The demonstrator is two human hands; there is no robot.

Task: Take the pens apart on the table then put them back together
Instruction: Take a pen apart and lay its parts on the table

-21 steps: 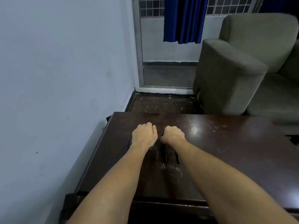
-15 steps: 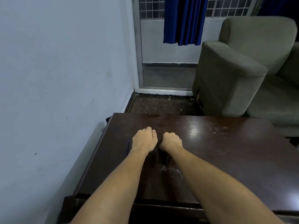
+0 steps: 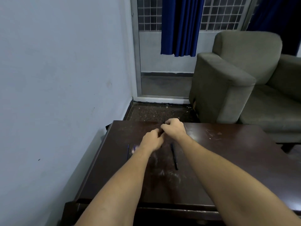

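Both hands are raised over the far part of the dark wooden table [image 3: 228,160]. My left hand [image 3: 152,141] and my right hand [image 3: 173,128] each grip one end of a dark pen [image 3: 163,123], whose tip pokes out above the right fist. Most of that pen is hidden inside the fingers. A second black pen [image 3: 174,156] lies lengthwise on the table between my forearms. A thin blue refill [image 3: 128,151] lies to the left of my left wrist, with a small pale part [image 3: 134,149] beside it.
A pale wall runs close along the table's left edge. A grey armchair [image 3: 228,82] stands past the far right corner, and a doorway with a blue curtain [image 3: 180,26] lies beyond the floor strip. White scuffs mark the tabletop.
Both hands have lifted off the table and moved farther away, carrying one pen between them. The second black pen is now uncovered on the table.
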